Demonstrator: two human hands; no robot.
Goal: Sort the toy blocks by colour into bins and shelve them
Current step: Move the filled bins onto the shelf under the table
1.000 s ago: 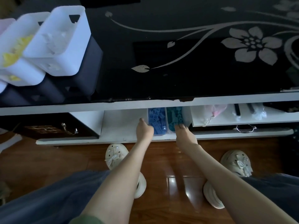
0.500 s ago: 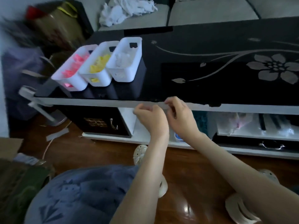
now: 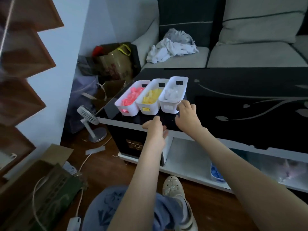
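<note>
Head view: three white bins stand side by side, touching, at the left end of a black glass table [image 3: 233, 84]: the pink bin [image 3: 131, 112] with pink blocks [image 3: 131, 97], the yellow bin [image 3: 150, 111] with yellow blocks [image 3: 151, 96], and the clear bin [image 3: 168, 108] with pale blocks [image 3: 172, 93]. The right hand [image 3: 186, 115] is at the clear bin's near right corner, fingers curled against its rim; whether it grips cannot be told. The left hand [image 3: 155, 129] hovers over the table's front edge, fingers loose and holding nothing, while blue blocks [image 3: 216, 172] lie on the lower shelf [image 3: 186, 157].
</note>
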